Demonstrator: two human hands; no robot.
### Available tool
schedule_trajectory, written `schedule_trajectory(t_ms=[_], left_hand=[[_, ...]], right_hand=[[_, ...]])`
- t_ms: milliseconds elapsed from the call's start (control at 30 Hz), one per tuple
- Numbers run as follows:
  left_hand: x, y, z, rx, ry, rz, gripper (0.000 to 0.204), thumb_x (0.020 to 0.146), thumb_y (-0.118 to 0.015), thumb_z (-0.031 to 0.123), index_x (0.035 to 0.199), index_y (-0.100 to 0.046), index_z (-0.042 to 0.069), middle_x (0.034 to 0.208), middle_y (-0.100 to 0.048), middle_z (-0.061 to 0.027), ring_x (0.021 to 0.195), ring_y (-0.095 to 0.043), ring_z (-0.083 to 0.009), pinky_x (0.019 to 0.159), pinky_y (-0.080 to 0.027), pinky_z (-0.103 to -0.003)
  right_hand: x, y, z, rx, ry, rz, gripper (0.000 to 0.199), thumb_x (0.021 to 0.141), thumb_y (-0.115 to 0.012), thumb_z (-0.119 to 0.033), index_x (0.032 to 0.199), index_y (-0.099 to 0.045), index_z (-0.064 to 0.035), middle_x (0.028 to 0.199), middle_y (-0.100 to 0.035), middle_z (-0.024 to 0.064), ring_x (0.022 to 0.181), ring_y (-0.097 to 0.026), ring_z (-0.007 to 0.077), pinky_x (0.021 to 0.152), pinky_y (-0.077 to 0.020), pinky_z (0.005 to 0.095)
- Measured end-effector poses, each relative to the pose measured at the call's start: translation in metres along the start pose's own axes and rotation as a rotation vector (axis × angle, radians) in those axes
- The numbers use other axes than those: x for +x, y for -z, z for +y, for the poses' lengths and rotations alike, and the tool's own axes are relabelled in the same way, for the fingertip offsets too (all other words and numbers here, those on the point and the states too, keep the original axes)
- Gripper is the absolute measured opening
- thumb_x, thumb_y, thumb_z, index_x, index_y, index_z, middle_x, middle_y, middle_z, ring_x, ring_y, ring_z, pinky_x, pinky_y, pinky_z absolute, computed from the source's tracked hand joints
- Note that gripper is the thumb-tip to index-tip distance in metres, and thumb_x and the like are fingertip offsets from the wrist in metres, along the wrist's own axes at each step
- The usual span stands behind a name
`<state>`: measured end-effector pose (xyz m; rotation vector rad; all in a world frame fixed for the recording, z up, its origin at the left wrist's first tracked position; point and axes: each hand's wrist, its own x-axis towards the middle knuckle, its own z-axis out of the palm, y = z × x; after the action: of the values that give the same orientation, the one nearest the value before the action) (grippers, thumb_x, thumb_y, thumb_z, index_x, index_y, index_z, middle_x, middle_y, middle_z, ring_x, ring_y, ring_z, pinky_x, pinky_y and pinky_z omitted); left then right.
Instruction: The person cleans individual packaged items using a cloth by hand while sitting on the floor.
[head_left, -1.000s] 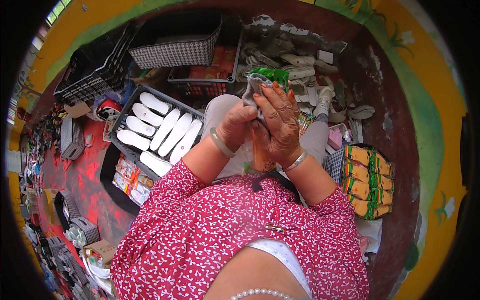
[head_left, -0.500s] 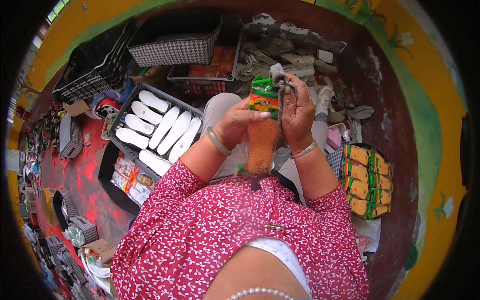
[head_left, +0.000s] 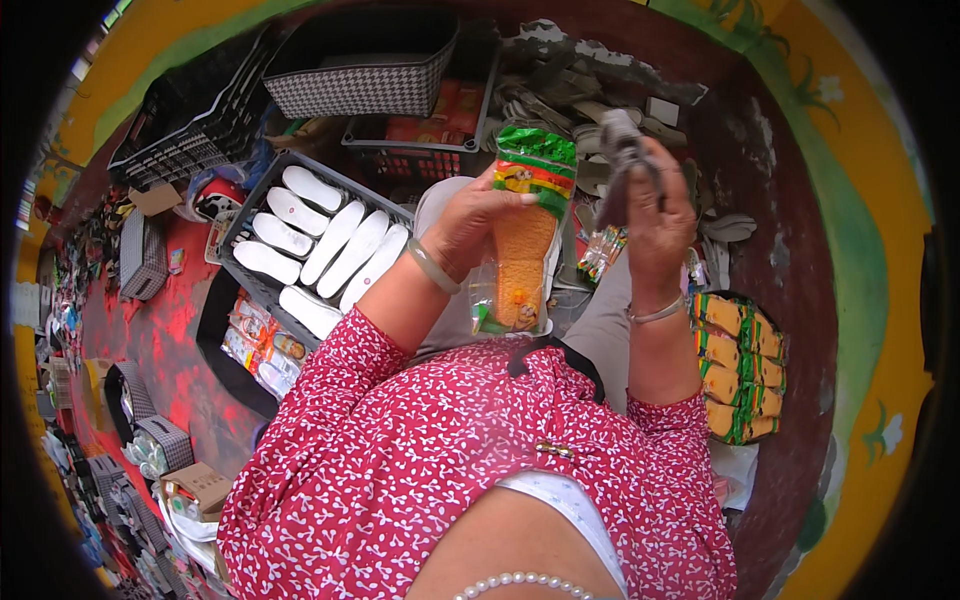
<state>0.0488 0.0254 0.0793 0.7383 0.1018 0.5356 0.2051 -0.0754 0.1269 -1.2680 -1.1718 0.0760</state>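
My left hand [head_left: 472,222] grips a packaged insole [head_left: 524,240] by its left edge, thumb across the front. The pack is clear plastic with a green, red and yellow top, and an orange-tan textured insole shows through. It stands upright above my lap. To its right and apart from it, my right hand [head_left: 662,225] is raised, closed on a grey cloth [head_left: 622,150] that is smeared by motion. Behind that hand lies a bundle of small colourful packets [head_left: 602,250].
A grey crate of white insoles [head_left: 335,235] stands at left, with packs [head_left: 262,345] beside it. A checked basket [head_left: 360,75] and a black crate [head_left: 200,110] are at the back. Packaged insoles [head_left: 738,365] fill a basket at right; loose insoles [head_left: 560,95] pile by the wall.
My right hand has moved right with the grey cloth, away from the pack. The pack's front now shows fully, and my left hand still holds it.
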Motion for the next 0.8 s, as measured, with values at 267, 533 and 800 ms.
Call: schedule_trajectory(t_ms=[267,533,800], left_hand=[[0.000,0.000,-0.011,0.612,-0.010,-0.200,0.031,0.084,-0.052,0.002,0.114,-0.052,0.000,0.107,-0.057,-0.0078,0.100,-0.053,-0.0153,0.083,-0.046,-0.028],[0.005,-0.003,-0.004,1.128,0.019,-0.385,0.031,0.080,-0.051,-0.005,0.111,-0.052,0.000,0.102,-0.060,-0.0118,0.097,-0.056,-0.0199,0.083,-0.046,-0.031],[-0.003,-0.016,0.006,1.074,-0.044,-0.334,0.044,0.079,-0.051,-0.005,0.122,-0.046,0.002,0.110,-0.059,-0.0114,0.105,-0.055,-0.0221,0.090,-0.042,-0.033]], right_hand=[[-0.002,-0.030,-0.007,-0.439,0.458,-0.315,0.019,0.081,-0.057,-0.018,0.096,-0.064,-0.0091,0.101,-0.062,0.0074,0.104,-0.055,0.0247,0.099,-0.0291,0.0429],[0.007,-0.034,-0.009,-0.653,0.086,-0.468,0.024,0.081,-0.047,-0.024,0.076,-0.062,-0.0056,0.074,-0.062,0.0148,0.076,-0.058,0.0342,0.077,-0.0450,0.0415],[0.025,-0.010,0.066,-0.203,-0.337,-0.462,0.028,0.084,-0.046,-0.026,0.084,-0.066,-0.0061,0.076,-0.063,0.0179,0.073,-0.062,0.0286,0.065,-0.0479,0.0377]])
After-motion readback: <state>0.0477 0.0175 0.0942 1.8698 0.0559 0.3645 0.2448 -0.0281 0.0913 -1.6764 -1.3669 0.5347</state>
